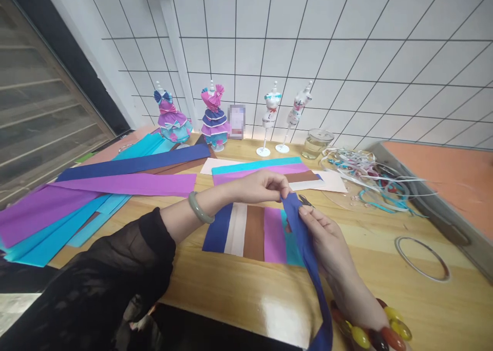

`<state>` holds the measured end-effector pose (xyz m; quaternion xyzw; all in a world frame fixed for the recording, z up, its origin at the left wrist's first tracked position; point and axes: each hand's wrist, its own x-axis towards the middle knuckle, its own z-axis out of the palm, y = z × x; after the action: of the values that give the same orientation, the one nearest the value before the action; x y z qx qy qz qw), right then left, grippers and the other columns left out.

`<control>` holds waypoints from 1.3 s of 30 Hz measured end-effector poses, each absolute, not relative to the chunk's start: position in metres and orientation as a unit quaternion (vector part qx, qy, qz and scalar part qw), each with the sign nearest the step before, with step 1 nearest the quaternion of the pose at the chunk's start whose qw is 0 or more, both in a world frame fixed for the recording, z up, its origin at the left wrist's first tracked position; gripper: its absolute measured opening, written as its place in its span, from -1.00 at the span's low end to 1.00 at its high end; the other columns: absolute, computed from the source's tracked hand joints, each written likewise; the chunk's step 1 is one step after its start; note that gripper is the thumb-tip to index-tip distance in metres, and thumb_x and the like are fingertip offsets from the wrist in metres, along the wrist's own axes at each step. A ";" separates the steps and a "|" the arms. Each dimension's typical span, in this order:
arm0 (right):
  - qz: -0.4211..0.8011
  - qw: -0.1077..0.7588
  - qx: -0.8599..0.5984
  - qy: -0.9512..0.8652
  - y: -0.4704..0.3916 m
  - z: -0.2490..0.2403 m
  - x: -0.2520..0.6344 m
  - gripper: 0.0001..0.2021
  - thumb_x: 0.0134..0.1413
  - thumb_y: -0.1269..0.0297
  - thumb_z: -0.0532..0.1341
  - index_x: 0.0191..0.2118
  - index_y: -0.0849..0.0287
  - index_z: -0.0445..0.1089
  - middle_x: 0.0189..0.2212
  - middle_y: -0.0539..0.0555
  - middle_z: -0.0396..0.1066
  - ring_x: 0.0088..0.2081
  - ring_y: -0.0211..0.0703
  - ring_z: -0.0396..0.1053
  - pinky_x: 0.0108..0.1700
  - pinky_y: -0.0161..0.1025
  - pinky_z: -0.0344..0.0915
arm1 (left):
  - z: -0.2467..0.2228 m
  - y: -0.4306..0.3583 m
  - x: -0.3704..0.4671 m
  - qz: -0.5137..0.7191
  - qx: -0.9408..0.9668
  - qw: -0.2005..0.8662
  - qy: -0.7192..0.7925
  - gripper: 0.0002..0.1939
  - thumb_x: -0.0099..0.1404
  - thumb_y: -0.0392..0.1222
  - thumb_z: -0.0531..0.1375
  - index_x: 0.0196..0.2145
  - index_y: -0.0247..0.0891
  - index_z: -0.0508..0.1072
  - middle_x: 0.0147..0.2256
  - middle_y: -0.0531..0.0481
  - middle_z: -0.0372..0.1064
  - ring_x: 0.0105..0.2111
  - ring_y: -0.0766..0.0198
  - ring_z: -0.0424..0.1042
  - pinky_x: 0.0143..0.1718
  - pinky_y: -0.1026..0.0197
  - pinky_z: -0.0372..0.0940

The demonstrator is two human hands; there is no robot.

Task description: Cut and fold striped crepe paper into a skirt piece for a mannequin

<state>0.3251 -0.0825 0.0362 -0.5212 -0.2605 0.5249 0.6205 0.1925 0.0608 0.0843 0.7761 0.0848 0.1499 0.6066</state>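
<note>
Long, dark-blue strip of crepe-like material (307, 244), pinched near its upper end by left hand (265, 186) and right hand (325, 235); best held flat, lightly tensioned.

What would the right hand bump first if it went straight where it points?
Past the blue strip it holds, the right hand would probably bump the left hand; depth is unclear.

We observe a wooden table (231, 284) bearing loose strips (127, 165) at left, a striped panel (254, 233) at centre, dolls' dress forms (271, 116) at upper centre, a ring (447, 273) at right.
</note>
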 end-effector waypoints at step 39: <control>0.458 0.516 -0.607 -0.395 -0.076 0.020 0.345 -0.65 0.02 -0.01 0.25 -0.54 0.17 0.28 -0.71 -0.08 0.22 -0.64 -0.40 0.12 -0.56 -0.42 0.05 | 0.040 0.062 0.092 -0.043 0.848 0.353 0.394 -0.78 0.02 -0.05 0.25 -0.46 -0.26 0.39 -0.53 0.11 0.34 -0.54 0.38 0.28 -0.57 0.34 0.05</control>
<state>0.3447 -0.0760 0.0197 -0.6066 -0.3948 0.4584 0.5158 0.0924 0.0615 0.0401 0.8478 0.3937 -0.0434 0.3528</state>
